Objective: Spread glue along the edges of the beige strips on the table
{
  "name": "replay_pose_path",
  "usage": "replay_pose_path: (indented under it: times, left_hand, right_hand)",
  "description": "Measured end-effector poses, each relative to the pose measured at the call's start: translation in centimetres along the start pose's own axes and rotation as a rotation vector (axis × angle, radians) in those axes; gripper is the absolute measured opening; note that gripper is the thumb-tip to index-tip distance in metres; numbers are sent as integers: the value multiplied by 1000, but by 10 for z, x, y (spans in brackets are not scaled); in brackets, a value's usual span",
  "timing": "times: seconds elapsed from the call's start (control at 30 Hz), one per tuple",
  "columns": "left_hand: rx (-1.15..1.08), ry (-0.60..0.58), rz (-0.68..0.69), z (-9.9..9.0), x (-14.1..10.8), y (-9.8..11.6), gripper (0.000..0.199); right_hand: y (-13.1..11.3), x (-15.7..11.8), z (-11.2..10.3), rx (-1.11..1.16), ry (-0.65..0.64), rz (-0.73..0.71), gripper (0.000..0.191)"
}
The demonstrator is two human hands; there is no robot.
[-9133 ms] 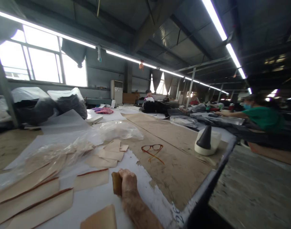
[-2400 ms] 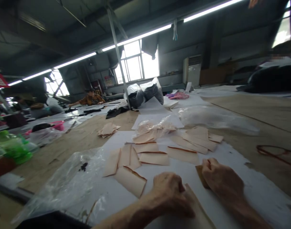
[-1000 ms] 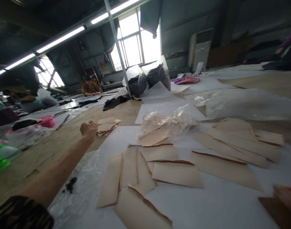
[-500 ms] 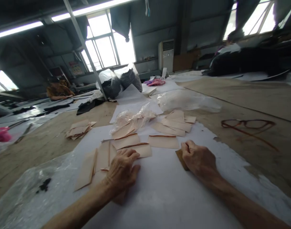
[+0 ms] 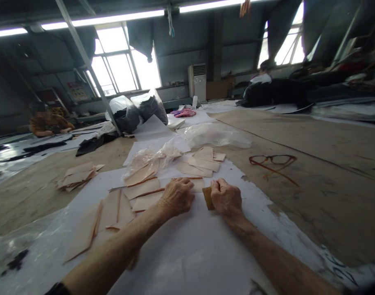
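Centre of frame: left hand [image 5: 177, 196] lies knuckles up, fingers curled down onto a flat beige leather-like strip with a red-brown edge [image 5: 196, 184], seemingly pinning it so it won't slide on the white paper sheet [image 5: 187, 250]. Right hand [image 5: 226, 197] is fisted around a small tan-brown block [image 5: 208, 198], upright, touching the strip's right end; probably held that way for rubbing or pressing.

More beige strips [image 5: 143, 188] fan out left of the hands, partly overlapping. Crinkled clear plastic bag of strips [image 5: 146, 159] just above. Separate beige stack [image 5: 77, 175] mid-left on bare brown board.

Room: paper is bare in the lower centre. Torn paper edge right of the right hand; red-brown eyeglasses [image 5: 273, 160] well apart, right centre.
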State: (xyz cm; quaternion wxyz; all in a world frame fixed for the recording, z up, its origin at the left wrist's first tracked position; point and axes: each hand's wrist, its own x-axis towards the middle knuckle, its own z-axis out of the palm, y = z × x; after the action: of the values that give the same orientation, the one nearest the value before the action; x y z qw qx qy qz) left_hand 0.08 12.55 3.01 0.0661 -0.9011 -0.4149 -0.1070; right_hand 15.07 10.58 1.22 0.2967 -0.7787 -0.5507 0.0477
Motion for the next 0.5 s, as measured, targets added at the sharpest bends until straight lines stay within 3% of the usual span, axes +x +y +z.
replay_pose_path:
  times: [0.17,0.3,0.4,0.5]
  left_hand:
    - [36,-48,96,18,22,-4,20]
    - [40,-31,180,14,22,1,14]
    - [4,-30,306,-2,5,17,14]
    - [-48,-52,420,-20,-33,38,18]
  right_hand:
    - [0,4,0,91,17,72,32]
    - [0,10,-7,243,5,155,32]
    - [4,16,-12,377,-13,269,34]
    - [7,17,-14,452,-40,298,33]
